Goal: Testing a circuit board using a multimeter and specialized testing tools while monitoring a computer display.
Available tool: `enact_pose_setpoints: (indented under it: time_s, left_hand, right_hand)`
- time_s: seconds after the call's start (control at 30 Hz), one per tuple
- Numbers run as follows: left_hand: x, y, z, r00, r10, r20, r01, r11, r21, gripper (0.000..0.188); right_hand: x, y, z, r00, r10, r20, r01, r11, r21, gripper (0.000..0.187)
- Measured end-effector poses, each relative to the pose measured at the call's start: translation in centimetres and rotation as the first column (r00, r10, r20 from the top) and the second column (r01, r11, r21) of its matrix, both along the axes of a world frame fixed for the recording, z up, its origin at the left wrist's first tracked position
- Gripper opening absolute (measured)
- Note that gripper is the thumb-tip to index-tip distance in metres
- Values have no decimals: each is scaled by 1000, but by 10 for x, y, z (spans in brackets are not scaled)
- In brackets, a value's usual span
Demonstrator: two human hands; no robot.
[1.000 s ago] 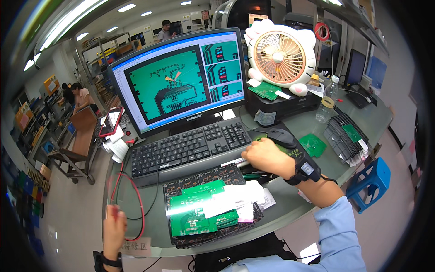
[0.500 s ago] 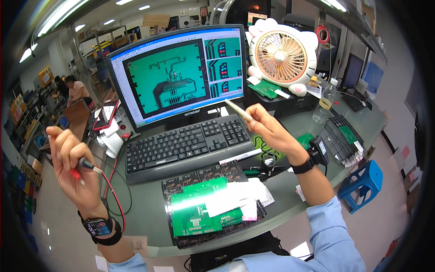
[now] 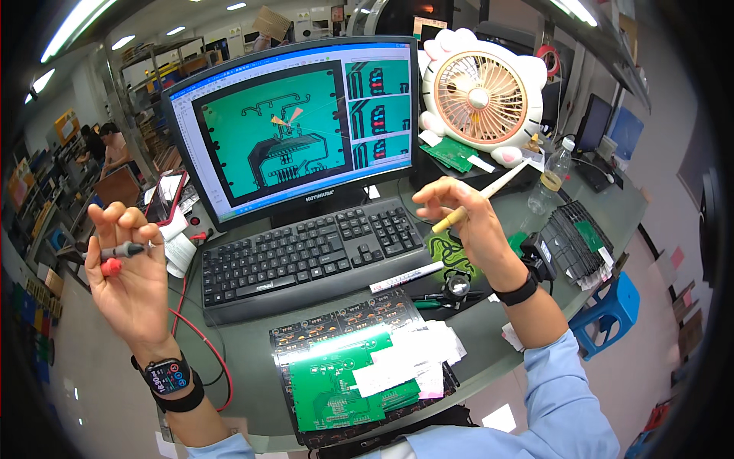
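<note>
My left hand (image 3: pixel 126 268), palm up with fingers curled, holds two test probes, one with a red end (image 3: pixel 112 267) and one dark grey (image 3: pixel 126 249). A red lead runs down past my wrist. My right hand (image 3: pixel 470 222) is raised above the keyboard's right end. Between its thumb and fingers sits a slim pale pen-like stick (image 3: pixel 493 187), its yellowish end toward the keyboard and its tapered end toward the fan. Green circuit boards (image 3: pixel 325 375) lie below on a dark printed panel (image 3: pixel 306 334). White paper slips (image 3: pixel 397 367) rest on the boards.
The monitor (image 3: pixel 283 145) shows a green circuit layout with orange wedge shapes. A black keyboard (image 3: pixel 306 260) stands before it. To the right are a white fan (image 3: pixel 478 99), a plastic bottle (image 3: pixel 547 183), a black rack (image 3: pixel 569 241) and a blue stool (image 3: pixel 608 314).
My right hand has moved right and turned the stick, so its tapered end now points away to the upper right. My left hand has rotated its palm upward. Orange wedges have appeared on the screen.
</note>
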State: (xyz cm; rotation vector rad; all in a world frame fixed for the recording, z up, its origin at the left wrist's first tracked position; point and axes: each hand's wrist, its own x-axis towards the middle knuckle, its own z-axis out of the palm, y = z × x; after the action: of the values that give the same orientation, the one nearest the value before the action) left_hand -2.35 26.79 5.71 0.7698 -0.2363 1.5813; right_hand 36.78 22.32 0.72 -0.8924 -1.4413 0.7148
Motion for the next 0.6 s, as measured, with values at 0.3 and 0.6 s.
enact_pose_setpoints:
  time_s: [0.3,0.6]
  left_hand:
    - [-14,14,-9,971,7,-238,-6,1000,7,29]
    - [-11,-11,1,939,205,-275,-215,977,-7,23]
  right_hand:
    - [-60,-55,33,781,429,453,-436,895,-96,27]
    - [-103,-94,33,356,137,924,-477,877,54,64]
